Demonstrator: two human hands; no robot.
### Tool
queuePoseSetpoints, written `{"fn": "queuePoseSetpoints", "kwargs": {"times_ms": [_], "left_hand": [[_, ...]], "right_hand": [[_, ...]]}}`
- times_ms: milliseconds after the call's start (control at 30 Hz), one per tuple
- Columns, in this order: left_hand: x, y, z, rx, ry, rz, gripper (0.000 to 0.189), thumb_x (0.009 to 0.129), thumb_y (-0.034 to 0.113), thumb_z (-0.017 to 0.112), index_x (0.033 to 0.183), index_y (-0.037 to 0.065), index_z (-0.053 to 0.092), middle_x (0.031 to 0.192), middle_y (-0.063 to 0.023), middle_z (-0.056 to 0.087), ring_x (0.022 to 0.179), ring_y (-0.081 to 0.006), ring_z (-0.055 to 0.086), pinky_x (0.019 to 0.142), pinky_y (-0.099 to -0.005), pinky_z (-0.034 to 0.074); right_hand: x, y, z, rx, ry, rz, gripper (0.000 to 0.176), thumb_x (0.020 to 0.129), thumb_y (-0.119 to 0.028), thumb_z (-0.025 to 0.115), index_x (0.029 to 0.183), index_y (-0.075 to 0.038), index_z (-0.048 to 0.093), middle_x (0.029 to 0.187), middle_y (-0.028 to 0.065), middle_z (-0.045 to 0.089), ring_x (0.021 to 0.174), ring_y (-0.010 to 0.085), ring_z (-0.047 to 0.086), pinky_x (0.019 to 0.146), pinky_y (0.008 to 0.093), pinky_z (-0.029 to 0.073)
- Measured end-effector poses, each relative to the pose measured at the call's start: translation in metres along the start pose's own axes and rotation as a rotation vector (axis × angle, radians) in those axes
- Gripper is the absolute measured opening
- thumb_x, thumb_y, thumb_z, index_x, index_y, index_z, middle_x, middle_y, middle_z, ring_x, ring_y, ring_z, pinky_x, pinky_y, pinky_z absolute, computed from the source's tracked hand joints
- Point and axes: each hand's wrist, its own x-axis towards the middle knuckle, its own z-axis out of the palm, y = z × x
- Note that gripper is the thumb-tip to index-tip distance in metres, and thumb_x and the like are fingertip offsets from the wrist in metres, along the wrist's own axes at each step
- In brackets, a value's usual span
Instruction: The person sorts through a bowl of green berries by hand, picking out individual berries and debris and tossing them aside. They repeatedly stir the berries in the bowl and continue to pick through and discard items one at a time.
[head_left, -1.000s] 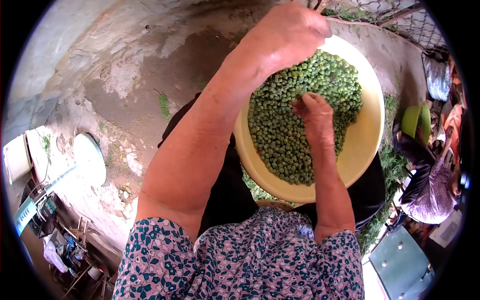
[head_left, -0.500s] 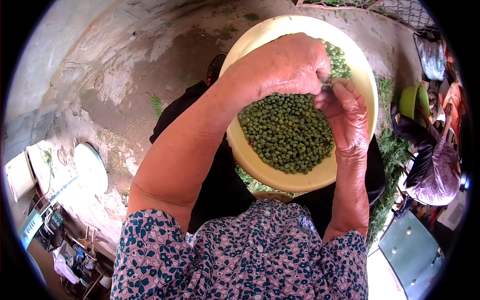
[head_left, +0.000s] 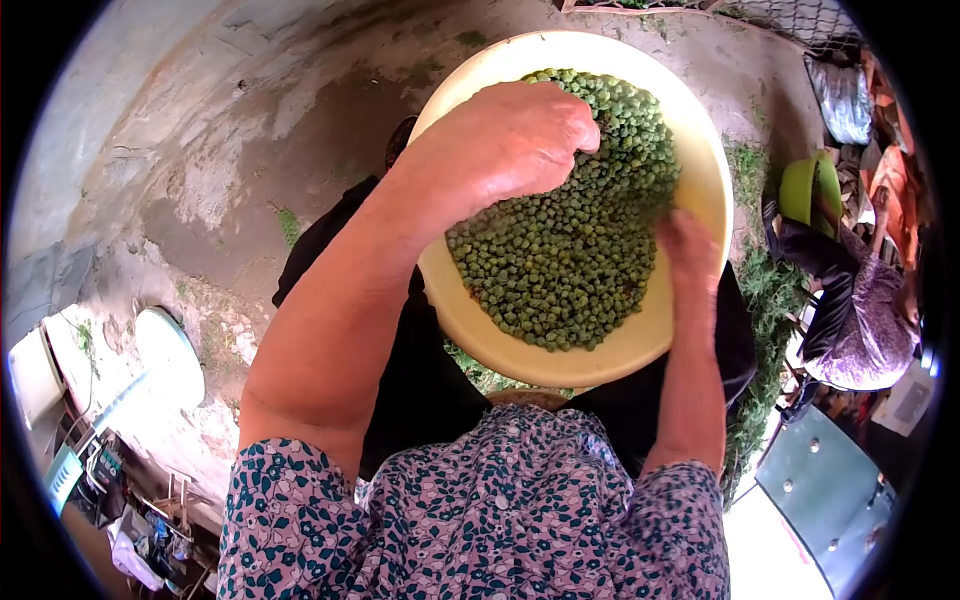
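Round green pods (head_left: 570, 270) lie beneath our left hand's (head_left: 525, 140) curled fingers.
Our right hand (head_left: 690, 245) blurs by the yellow plastic basin's right wall (head_left: 706, 165); we cannot tell either grip.

No text, labels, brands, numbers or signs can be read in your view. Your patterned shirt (head_left: 500, 500) shows only flowers and leaves, and you can make out 0 letters on the yellow basin (head_left: 545, 365).

Small, round, green pieces (head_left: 560, 280) lie loosely heaped. A wide, round, pale-yellow basin (head_left: 545, 371) contains them, its inner wall partly exposed.
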Motion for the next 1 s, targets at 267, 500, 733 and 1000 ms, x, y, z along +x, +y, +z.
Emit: {"fn": "queuePoseSetpoints", "kwargs": {"times_ms": [267,500,733,1000], "left_hand": [[0.007,-0.004,0.0,0.102,0.005,-0.042,0.024,0.08,0.017,0.064,0.102,0.006,0.062,0.094,-0.0083,0.062,0.091,-0.0272,0.057,0.08,-0.0364,0.046],[0.008,-0.005,-0.002,0.116,-0.003,0.007,0.025,0.081,0.017,0.064,0.104,0.006,0.061,0.094,-0.0087,0.062,0.091,-0.0275,0.057,0.08,-0.0364,0.046],[0.006,-0.01,-0.005,0.215,-0.015,-0.019,0.024,0.08,0.017,0.064,0.102,0.007,0.06,0.094,-0.0089,0.062,0.092,-0.0283,0.058,0.079,-0.0375,0.046],[0.009,-0.003,-0.008,0.228,-0.044,-0.053,0.026,0.08,0.019,0.064,0.102,0.006,0.059,0.096,-0.0093,0.062,0.094,-0.0289,0.057,0.081,-0.0383,0.045]], "right_hand": [[-0.004,0.088,0.124,-1.246,-0.177,-0.258,0.055,0.074,-0.051,0.064,0.116,-0.015,0.057,0.11,0.0116,0.053,0.099,0.0367,0.049,0.08,0.0493,0.044],[-0.092,0.073,0.147,-1.075,-0.597,-0.554,0.048,0.075,-0.044,0.066,0.116,-0.02,0.056,0.116,0.0061,0.051,0.109,0.0328,0.044,0.087,0.0504,0.036],[-0.092,0.039,0.046,-1.232,-0.942,-0.579,0.045,0.078,-0.038,0.066,0.118,-0.02,0.055,0.121,0.0066,0.049,0.115,0.0316,0.042,0.09,0.0497,0.038],[-0.033,0.045,0.068,-1.052,-0.433,-0.402,0.026,0.078,-0.012,0.065,0.103,-0.005,0.065,0.118,0.0147,0.057,0.097,0.0299,0.06,0.083,0.0353,0.048]]}}
